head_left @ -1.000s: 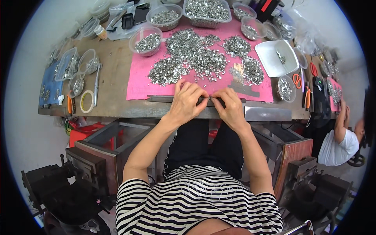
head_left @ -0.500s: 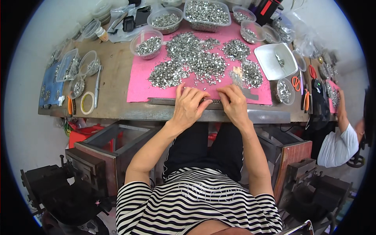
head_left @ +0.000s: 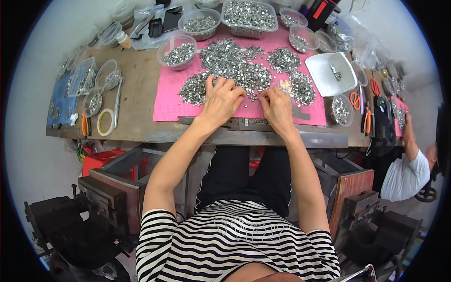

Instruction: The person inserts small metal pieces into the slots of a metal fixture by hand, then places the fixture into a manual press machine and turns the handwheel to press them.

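Note:
Piles of small shiny metal pieces point(head_left: 225, 56) lie on a pink mat point(head_left: 167, 101). At the near edge of the piles is my left hand point(head_left: 220, 98), fingers bent down and thumb close to the forefinger; what they hold, if anything, is too small to make out. My right hand point(head_left: 278, 109) is just right of it over the mat, thumb and forefinger pinched together, their contents hidden. Below both hands, along the mat's front edge, runs a dark metal bar point(head_left: 225, 124) with a short row of small pieces point(head_left: 247, 122) set in it.
Clear tubs of metal pieces point(head_left: 199, 26) stand behind the piles. A white tray point(head_left: 324, 84) and a small tub point(head_left: 341, 110) are at the right. A tape roll point(head_left: 105, 123) and orange-handled pliers point(head_left: 85, 126) lie left. At far right another person point(head_left: 408, 176) works.
Both hands have moved away from the metal bar, up toward the piles, the left one farther. The row of pieces in the bar has come into view.

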{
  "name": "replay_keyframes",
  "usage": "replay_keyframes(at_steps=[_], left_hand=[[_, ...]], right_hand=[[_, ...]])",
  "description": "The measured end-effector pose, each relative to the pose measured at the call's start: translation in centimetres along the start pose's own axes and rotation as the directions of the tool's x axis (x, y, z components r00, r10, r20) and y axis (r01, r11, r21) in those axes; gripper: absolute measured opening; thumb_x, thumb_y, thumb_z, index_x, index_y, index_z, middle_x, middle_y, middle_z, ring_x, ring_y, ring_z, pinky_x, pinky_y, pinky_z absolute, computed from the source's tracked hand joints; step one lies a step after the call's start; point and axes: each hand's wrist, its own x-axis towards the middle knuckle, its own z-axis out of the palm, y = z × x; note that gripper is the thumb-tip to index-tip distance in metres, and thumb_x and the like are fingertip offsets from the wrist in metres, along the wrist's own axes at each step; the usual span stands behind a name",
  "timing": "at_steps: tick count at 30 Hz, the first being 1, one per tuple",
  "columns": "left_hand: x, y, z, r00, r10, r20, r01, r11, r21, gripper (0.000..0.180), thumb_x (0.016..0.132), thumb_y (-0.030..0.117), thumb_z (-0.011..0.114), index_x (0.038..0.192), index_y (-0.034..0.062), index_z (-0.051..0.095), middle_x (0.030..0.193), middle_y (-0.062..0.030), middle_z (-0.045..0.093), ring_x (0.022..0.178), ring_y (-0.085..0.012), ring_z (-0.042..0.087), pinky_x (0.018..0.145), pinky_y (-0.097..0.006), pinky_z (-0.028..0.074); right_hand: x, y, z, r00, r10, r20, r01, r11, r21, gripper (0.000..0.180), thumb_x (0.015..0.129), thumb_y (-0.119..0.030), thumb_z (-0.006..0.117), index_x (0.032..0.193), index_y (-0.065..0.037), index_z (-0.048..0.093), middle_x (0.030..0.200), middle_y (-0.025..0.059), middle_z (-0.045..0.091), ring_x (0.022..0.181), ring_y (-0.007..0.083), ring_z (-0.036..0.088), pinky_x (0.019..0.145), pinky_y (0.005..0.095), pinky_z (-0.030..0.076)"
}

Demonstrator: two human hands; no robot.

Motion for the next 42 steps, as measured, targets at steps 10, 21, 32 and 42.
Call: replay_keyframes(at_steps=[10,21,32,42], left_hand=[[0.3,0.0,0.2,0.998,0.054,-0.016,-0.054,0.998,-0.017,0.008,0.081,0.017,0.077,0.086,0.013,0.073,0.087,-0.0032,0.06,0.095,-0.0238,0.057,0.101,-0.051,0.035],[-0.8,3.2,-1.0,0.997,0.056,-0.052,-0.064,0.983,-0.17,0.011,0.08,0.013,0.076,0.087,0.0113,0.068,0.087,-0.0019,0.062,0.094,-0.0227,0.059,0.107,-0.053,0.034],[-3.2,5.6,-0.2,1.0,-0.008,-0.017,0.004,0.978,-0.209,0.016,0.079,0.012,0.079,0.092,0.0108,0.069,0.089,-0.0034,0.062,0.09,-0.0244,0.059,0.106,-0.051,0.036],[-3.7,5.6,0.0,0.998,-0.041,-0.045,0.028,0.966,-0.258,0.015,0.085,0.01,0.078,0.097,0.007,0.071,0.091,-0.0057,0.067,0.088,-0.027,0.061,0.1,-0.049,0.042]], right_hand=[[-4.6,-3.1,-2.0,0.998,-0.054,-0.026,0.057,0.989,0.136,0.005,0.088,-0.004,0.072,0.09,-0.002,0.068,0.086,0.0113,0.064,0.081,0.0309,0.06,0.075,0.0412,0.046],[-1.9,-0.8,-1.1,0.999,0.02,-0.048,-0.018,0.999,0.029,0.007,0.085,-0.009,0.075,0.091,-0.006,0.074,0.084,0.011,0.064,0.084,0.0313,0.063,0.076,0.0428,0.046],[-0.7,-0.3,-0.7,0.996,-0.076,-0.053,0.076,0.997,0.001,0.008,0.084,-0.008,0.076,0.087,-0.004,0.07,0.082,0.0091,0.064,0.079,0.0287,0.063,0.076,0.0408,0.045],[-5.4,-1.5,-3.1,0.988,-0.151,-0.009,0.151,0.985,0.084,0.014,0.082,-0.004,0.077,0.093,-0.005,0.069,0.091,0.0071,0.066,0.09,0.0275,0.062,0.08,0.0398,0.044]])
